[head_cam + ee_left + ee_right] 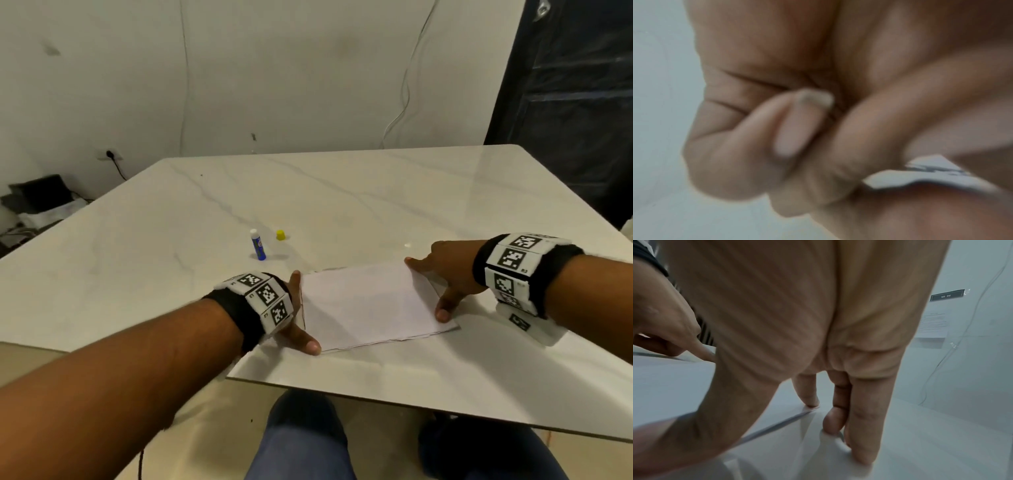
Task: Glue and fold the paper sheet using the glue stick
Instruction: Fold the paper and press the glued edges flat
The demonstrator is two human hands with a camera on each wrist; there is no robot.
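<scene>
The folded white paper sheet (pixel 370 305) lies near the table's front edge. My left hand (pixel 297 317) is at its left edge, thumb by the near-left corner. In the blurred left wrist view three fingers (pixel 789 129) curl into the palm. A bit of paper (pixel 931 177) shows between index finger and thumb, and looks pinched. My right hand (pixel 448 277) is spread on the paper's right edge, thumb and straight fingers (pixel 861 426) pressing it down. The blue glue stick (pixel 258 245) stands uncapped behind my left hand. Its yellow cap (pixel 281 234) sits just to its right.
The white marble table (pixel 376 205) stretches far behind the paper, with its front edge close to my knees (pixel 301 438). A wall with hanging cables is behind, a dark curtain at the right, and clutter on the floor at the left.
</scene>
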